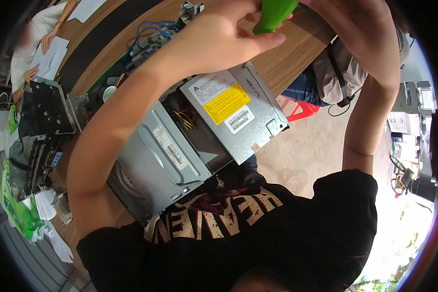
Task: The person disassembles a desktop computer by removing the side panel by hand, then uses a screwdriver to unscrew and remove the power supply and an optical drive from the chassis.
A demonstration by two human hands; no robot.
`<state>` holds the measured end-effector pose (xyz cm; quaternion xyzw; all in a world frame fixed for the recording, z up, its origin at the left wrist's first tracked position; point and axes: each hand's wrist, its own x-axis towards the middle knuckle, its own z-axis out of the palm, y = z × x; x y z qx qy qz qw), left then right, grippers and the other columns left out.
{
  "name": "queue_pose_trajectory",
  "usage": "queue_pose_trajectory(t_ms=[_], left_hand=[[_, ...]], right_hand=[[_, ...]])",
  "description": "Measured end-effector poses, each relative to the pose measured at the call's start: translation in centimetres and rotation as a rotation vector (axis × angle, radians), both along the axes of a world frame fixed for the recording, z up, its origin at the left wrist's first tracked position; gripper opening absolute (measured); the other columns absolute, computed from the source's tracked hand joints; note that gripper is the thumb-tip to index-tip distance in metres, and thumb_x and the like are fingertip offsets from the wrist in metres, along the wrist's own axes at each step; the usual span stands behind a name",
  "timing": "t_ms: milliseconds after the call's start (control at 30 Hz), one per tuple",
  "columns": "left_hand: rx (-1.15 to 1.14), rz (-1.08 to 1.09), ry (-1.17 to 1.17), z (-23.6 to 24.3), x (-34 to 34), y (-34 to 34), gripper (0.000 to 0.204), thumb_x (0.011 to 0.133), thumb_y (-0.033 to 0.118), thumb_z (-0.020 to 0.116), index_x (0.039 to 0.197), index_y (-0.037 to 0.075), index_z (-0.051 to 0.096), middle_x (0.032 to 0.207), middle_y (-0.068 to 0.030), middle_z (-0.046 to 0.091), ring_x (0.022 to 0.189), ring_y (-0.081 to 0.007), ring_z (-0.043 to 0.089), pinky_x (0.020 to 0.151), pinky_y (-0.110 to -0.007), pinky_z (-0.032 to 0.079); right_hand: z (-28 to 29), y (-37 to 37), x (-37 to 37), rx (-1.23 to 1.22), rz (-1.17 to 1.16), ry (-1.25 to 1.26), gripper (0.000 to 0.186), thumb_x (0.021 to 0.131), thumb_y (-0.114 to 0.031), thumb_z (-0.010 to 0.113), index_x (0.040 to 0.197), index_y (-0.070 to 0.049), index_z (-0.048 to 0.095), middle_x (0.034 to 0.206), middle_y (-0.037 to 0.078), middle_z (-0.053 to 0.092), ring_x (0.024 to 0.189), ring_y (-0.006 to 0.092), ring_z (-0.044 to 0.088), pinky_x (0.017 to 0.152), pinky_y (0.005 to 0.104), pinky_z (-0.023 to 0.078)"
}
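Note:
My left hand [219, 36] is raised at the upper edge, its fingers curled around a smooth, tapered bright green object [272, 17]. The thumb stretches along its lower end. The upper part of this object is cut off, so its kind is unclear. Close on its right is my right hand [360, 29], whose fingertips run out of the picture. Below my left hand lies a silver optical drive [272, 109] with white and yellow labels, tilted beside an opened metal computer case [155, 180]. Loose coloured wires [184, 119] show in the gap between them.
Circuit boards with blue cables [155, 29] lie on the wooden table [297, 48] at the back. Black metal panels [44, 109] and a green package [14, 204] are at left. Across the table a person's hand [47, 41] rests on papers. A red stool [301, 112] stands beyond.

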<state>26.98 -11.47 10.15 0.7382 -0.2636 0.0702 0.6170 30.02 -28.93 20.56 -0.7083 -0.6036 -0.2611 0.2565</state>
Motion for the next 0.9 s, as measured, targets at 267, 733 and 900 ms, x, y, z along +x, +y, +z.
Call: queue_pose_trajectory(t_ms=[267, 733, 900], left_hand=[[0.159, 0.011, 0.016, 2.5, -1.1, 0.0, 0.039, 0.083, 0.025, 0.074, 0.108, 0.0, 0.059, 0.085, -0.0087, 0.063, 0.076, -0.0164, 0.06, 0.068, -0.031, 0.049], [0.242, -0.049, -0.059, 2.7, -0.2, 0.4, 0.028, 0.082, 0.02, 0.074, 0.098, -0.001, 0.066, 0.094, -0.0163, 0.068, 0.088, -0.0184, 0.066, 0.08, -0.03, 0.051], [0.582, 0.055, 0.066, 5.5, -0.8, 1.2, 0.027, 0.081, 0.02, 0.075, 0.095, -0.001, 0.066, 0.092, -0.0169, 0.068, 0.087, -0.0215, 0.067, 0.08, -0.029, 0.051]], right_hand=[[0.0, 0.6, -2.0, 0.037, -0.024, 0.438, 0.054, 0.083, -0.016, 0.073, 0.127, 0.005, 0.049, 0.119, 0.015, 0.056, 0.106, 0.0211, 0.06, 0.09, 0.0316, 0.051], [0.9, -2.5, 0.5, -0.223, -0.045, 0.216, 0.042, 0.09, -0.007, 0.063, 0.13, 0.0, 0.053, 0.117, 0.015, 0.062, 0.101, 0.0194, 0.065, 0.085, 0.0273, 0.054], [-0.3, -1.0, -2.2, -0.144, -0.225, 0.157, 0.047, 0.085, -0.002, 0.068, 0.13, -0.002, 0.054, 0.106, 0.009, 0.064, 0.089, 0.013, 0.065, 0.077, 0.0236, 0.053]])
